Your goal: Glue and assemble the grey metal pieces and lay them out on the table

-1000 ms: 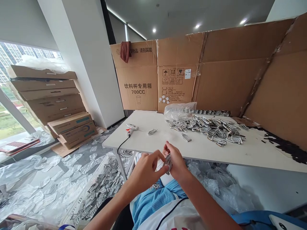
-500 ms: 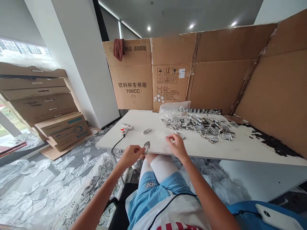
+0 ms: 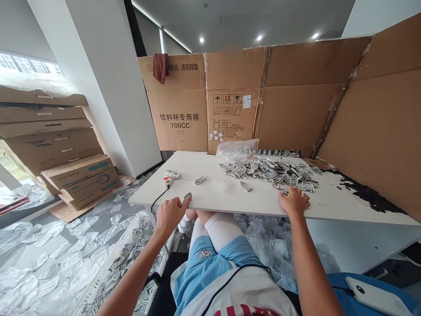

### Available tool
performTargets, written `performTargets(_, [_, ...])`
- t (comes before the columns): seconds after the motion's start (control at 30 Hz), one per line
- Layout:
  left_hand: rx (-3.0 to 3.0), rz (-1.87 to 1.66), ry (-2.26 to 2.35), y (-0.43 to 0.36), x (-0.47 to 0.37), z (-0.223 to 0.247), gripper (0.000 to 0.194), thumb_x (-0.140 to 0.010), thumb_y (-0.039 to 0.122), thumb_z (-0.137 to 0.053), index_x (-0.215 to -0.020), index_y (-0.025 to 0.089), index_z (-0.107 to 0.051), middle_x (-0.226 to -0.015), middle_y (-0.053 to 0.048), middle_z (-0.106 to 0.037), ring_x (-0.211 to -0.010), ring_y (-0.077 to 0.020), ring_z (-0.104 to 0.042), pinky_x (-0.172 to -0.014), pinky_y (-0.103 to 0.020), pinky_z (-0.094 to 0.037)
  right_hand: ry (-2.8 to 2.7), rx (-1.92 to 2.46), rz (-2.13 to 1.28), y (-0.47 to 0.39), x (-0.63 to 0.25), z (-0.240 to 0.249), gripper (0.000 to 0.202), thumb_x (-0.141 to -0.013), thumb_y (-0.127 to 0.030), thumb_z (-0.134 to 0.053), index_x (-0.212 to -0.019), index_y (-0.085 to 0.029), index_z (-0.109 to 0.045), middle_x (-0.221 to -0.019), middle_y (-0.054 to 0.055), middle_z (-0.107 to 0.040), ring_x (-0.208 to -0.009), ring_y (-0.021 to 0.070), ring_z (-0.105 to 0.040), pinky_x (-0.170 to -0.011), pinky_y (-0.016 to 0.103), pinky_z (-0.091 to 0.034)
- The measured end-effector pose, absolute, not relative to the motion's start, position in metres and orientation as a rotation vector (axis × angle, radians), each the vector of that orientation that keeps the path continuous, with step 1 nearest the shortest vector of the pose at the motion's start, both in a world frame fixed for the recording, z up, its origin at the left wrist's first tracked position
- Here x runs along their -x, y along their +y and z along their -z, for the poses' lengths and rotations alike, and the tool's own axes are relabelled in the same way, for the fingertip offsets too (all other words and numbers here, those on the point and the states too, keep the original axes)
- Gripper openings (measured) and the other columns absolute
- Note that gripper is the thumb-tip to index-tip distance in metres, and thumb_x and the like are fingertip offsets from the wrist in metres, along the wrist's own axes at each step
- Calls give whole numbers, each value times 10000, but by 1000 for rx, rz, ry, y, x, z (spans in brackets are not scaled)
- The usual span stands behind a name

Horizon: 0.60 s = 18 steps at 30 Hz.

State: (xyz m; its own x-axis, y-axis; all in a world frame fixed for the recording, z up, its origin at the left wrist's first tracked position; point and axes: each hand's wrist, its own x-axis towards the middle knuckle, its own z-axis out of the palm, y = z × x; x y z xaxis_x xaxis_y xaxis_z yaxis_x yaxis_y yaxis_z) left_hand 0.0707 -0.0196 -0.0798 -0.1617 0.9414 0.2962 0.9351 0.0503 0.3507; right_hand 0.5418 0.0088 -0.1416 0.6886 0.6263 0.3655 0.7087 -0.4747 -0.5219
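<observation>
Small flat piece (image 3: 187, 197) is showing near table (image 3: 217, 200) front edge, left hand (image 3: 170, 215) clamping it, thumb against fingers. Right hand (image 3: 294, 202) is reaching at near edge of pile (image 3: 274, 170), fingers curling down; can't tell if gripping. Likely reaching step, calling for narrow fingertip pinch among overlapping pieces.

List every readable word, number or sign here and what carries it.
"饮料杯专用箱": left cardboard panel.
"700CC": same panel.
"物品 请别踩踏": panel top, start hidden by brown cloth.
Umbrella, up-arrow signs: middle cardboard panel.
Unreadable: its fine print, white label; shorts, stacked boxes; cut-off red letters on shirt.
</observation>
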Motion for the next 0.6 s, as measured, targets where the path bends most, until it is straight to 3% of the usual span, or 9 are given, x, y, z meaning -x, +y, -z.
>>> performTargets(0.2, [-1936, -778, 2125, -21, -67, 73, 657, -914, 815, -480, -614, 235, -553, -662, -85, -639, -709, -277, -616, -617, -312, -282, -1032, 2258, 139, 10, -542, 143, 472, -894, -379, -543, -1311, -207, -683, -1387, 200, -642, -1294, 441, -517, -1066, 599, -395])
performTargets(0.4, [-1919, -837, 1847, -19, -58, 67, 465, -736, 666, -797, -803, 214, -711, -667, -17, -632, -716, -239, -620, -617, -296, -329, -952, 2247, 131, 7, -544, 143, 428, -887, -350, -546, -1257, -225, -721, -1327, 224, -620, -1254, 471, -514, -1000, 599, -410])
performTargets(0.6, [-1810, -1019, 1897, -18, -57, 75, 381, -781, 580, -775, -871, 220, -689, -659, -10, -600, -720, -227, -581, -624, -288, -280, -875, 2240, 130, 6, -547, 141, 364, -865, -366, -602, -1154, -228, -775, -1235, 233, -629, -1195, 473, -536, -961, 582, -430])
